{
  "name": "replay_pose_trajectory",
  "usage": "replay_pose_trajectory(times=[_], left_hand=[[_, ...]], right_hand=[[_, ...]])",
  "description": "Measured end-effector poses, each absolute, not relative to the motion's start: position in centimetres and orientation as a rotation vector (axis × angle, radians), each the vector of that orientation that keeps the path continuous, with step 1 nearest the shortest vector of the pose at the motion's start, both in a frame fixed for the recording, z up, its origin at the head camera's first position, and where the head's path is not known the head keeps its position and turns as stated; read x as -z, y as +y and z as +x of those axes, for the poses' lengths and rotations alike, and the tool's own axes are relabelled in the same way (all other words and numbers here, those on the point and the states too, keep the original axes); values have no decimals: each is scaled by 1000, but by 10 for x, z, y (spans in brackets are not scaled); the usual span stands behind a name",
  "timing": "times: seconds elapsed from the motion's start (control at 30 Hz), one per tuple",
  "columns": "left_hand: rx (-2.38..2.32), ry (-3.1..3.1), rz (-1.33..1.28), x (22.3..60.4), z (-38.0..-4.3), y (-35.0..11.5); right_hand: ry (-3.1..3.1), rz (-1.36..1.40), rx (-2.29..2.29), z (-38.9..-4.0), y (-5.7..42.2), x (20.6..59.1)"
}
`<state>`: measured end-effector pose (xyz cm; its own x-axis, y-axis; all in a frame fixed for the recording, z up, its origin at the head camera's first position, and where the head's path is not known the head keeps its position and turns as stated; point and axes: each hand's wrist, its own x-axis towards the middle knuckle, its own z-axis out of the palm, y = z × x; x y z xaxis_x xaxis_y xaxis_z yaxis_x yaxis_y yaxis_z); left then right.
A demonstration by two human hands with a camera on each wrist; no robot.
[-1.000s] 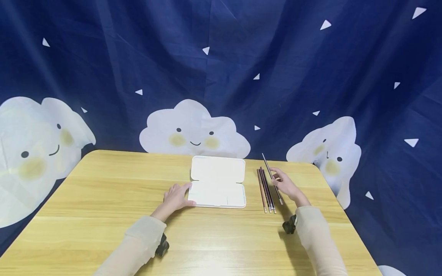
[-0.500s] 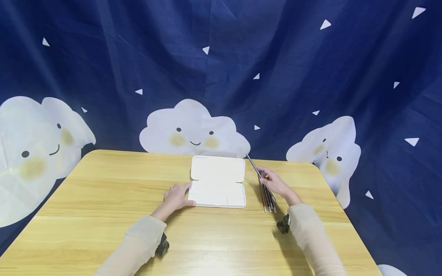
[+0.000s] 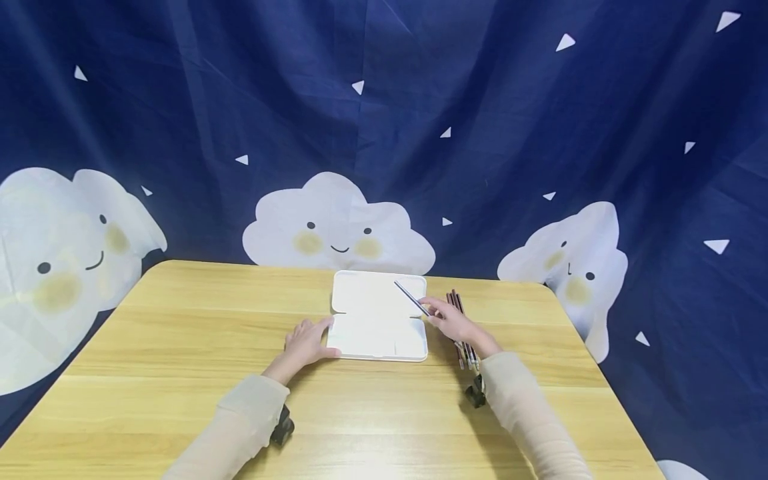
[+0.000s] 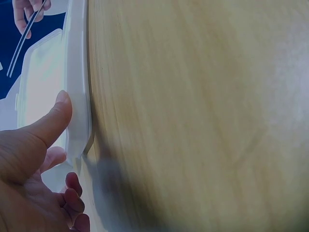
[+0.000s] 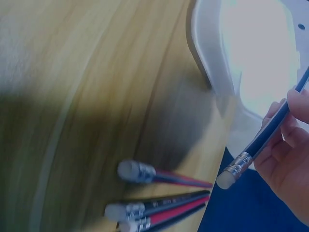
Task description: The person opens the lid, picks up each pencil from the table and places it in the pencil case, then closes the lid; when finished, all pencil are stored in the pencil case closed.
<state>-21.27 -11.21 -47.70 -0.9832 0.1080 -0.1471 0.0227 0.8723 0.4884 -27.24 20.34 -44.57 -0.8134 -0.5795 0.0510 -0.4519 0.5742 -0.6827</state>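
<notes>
A white pencil case (image 3: 363, 339) lies on the table with its lid (image 3: 366, 292) folded back; a small divider shows inside at the right. My left hand (image 3: 305, 344) grips the case's left end, and in the left wrist view the thumb (image 4: 54, 121) lies along its wall. Between thumb and fingers, my right hand (image 3: 451, 323) pinches a dark pencil (image 5: 268, 133), held slanted close to the case's right side. Its metal band and whitish eraser point back toward the wrist. In the head view the pencil's far end overlaps the lid.
Several dark and reddish pencils (image 5: 181, 180) with erasers lie side by side on the wooden table (image 3: 240, 307), right of the case and partly under my right forearm. Behind the table's far edge hangs a blue curtain (image 3: 396, 133) with clouds.
My right hand has carried the pencil leftward from beside the other pencils to the case's right edge, tilting it further left. My left hand has stayed on the case.
</notes>
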Motion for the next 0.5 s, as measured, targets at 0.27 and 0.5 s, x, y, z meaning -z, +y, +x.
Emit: replay_pose_trajectory(times=[0.27,0.5], left_hand=[[-763,2875,118,476,-212,-113],[-750,2884,111,478,-212,-113]], right_hand=[[2596,-958,998,-273,185,451],[2566,-1037,933,-275,169,457]])
